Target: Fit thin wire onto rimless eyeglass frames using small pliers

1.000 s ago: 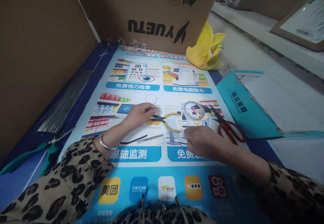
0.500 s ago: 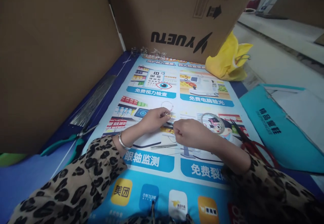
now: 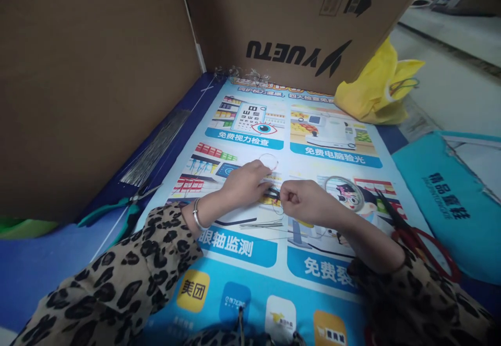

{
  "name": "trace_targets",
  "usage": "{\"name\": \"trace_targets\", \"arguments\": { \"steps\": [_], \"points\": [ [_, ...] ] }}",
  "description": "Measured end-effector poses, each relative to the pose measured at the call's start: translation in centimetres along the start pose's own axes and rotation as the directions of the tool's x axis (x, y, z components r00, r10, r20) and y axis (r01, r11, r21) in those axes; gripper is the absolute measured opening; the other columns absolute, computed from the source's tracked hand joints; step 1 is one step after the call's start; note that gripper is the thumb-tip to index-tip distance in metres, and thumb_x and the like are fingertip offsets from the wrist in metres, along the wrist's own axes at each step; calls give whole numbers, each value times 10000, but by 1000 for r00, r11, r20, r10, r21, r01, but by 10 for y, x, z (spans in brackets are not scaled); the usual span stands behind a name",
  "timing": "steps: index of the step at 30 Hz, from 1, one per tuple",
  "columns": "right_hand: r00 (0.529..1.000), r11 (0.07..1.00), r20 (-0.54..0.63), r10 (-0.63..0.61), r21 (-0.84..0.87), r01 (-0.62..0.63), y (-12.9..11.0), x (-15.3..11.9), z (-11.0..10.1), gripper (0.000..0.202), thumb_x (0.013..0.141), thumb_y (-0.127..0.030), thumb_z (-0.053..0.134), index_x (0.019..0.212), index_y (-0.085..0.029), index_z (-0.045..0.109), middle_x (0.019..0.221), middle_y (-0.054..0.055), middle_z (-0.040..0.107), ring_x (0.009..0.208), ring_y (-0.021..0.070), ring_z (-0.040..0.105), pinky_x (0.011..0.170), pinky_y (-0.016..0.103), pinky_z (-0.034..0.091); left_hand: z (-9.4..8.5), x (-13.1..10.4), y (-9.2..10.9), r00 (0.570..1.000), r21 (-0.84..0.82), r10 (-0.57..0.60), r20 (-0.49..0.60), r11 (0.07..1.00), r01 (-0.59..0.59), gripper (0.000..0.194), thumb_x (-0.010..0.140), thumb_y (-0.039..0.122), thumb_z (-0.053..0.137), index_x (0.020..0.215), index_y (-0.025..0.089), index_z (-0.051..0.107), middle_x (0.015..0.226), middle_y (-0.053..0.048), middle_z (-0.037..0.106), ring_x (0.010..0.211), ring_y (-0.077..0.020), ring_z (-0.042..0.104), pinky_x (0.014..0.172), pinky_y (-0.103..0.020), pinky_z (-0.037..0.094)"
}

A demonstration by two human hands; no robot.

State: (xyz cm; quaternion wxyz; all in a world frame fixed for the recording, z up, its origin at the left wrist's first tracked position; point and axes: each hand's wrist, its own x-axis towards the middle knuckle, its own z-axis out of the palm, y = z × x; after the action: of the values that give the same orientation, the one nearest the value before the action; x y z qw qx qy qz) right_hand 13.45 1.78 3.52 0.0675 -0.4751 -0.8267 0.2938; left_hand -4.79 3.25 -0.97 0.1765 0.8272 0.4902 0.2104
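Over the middle of a printed poster (image 3: 250,254), my left hand (image 3: 247,181) is closed in a pinch, with a thin wire loop (image 3: 268,162) showing just beyond its fingertips. Close to its right, my right hand (image 3: 300,200) is curled into a fist. Fine wire shows between the two hands, but what each one grips is too small to make out. Several thin wire pieces (image 3: 260,225) lie on the poster below my hands.
Teal-handled pliers (image 3: 133,202) and a bundle of wires (image 3: 156,147) lie left. Red-handled scissors (image 3: 417,239) and a teal box (image 3: 450,200) are right. A yellow bag (image 3: 376,90) stands at back right. Cardboard (image 3: 297,17) walls the back and left; small wire pieces (image 3: 242,74) sit along it.
The whole view has shifted, so most things appear farther right. My left hand has turned slightly, its fingers now bent more downward, and the gap between my hands looks slightly wider.
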Motion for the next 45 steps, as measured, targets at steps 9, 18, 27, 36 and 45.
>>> {"name": "trace_targets", "arguments": {
  "steps": [9, 18, 27, 36, 45],
  "points": [
    [997, 986, 17, -77, -146, 79, 11, -3, 5, 83, 651, -124, 436, 614, -197, 425, 556, -49, 495, 508, 79, 385, 497, 210, 235, -2, 6, -1, 967, -221, 1, -255, 973, -59, 141, 823, 233, 511, 905, 188, 616, 953, -70, 598, 958, -188, 535, 823, -313, 427],
    [982, 972, 86, -171, -151, 182, 9, -4, 2, 157, 702, -97, 399, 731, -198, 515, 681, -10, 569, 613, 108, 460, 567, 227, 276, -9, 5, 4, 947, -424, -80, -312, 903, -63, 131, 825, 230, 514, 822, 180, 636, 829, -30, 642, 815, -136, 570, 740, -259, 440],
    [998, 998, 22, -60, 14, 59, 7, -4, -10, 5, 750, -219, 469, 749, -214, 468, 648, -34, 555, 583, 99, 490, 552, 217, 334, -18, -2, 18, 984, -372, 157, 83, 921, -115, 199, 855, 248, 480, 886, 197, 670, 845, -2, 692, 778, -117, 609, 693, -216, 420],
    [996, 980, -78, -36, 190, 51, 9, -6, -12, 44, 765, -261, 505, 787, -224, 495, 663, -48, 575, 596, 95, 530, 549, 209, 382, -20, -4, 25, 976, -280, 137, 169, 956, -86, 162, 834, 262, 516, 843, 216, 671, 833, 3, 704, 768, -138, 618, 663, -220, 400],
    [996, 985, -50, -79, 147, 86, 15, -2, -17, 257, 848, -382, 440, 760, -198, 597, 670, -18, 597, 629, 102, 515, 583, 219, 358, -21, -6, 29, 993, -503, -85, 86, 857, 116, 161, 839, 270, 482, 769, 174, 591, 721, 2, 657, 672, -110, 588, 619, -211, 415]
  ]
}}
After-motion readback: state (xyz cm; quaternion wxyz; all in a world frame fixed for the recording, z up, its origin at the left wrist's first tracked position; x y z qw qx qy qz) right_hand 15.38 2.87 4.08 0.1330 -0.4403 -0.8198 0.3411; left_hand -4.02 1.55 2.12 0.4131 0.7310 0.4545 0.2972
